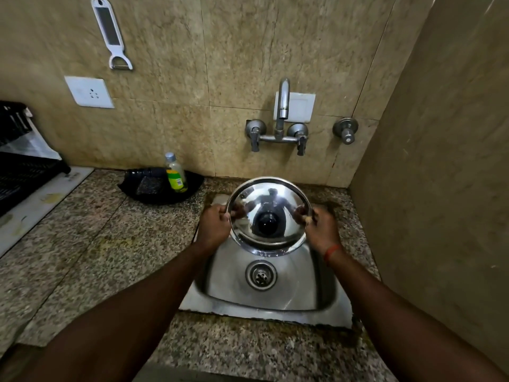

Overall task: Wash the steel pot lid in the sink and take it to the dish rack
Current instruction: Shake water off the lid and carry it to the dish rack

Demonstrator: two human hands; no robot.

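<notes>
A round steel pot lid (268,199) with a dark knob at its middle is held tilted toward me above the steel sink (264,301). My left hand (214,226) grips its left rim and my right hand (322,230) grips its right rim. The lid's shiny face mirrors both hands. Below it the sink drain (260,275) shows. The tap spout (283,99) on the wall above the sink has no water running. A black dish rack (16,172) stands at the far left edge of the counter.
A black tray (154,195) with a dark scrubber and a dish-soap bottle (175,173) sits left of the sink on the granite counter (96,244). A peeler (110,31) hangs on the tiled wall. A side wall (440,188) closes in on the right.
</notes>
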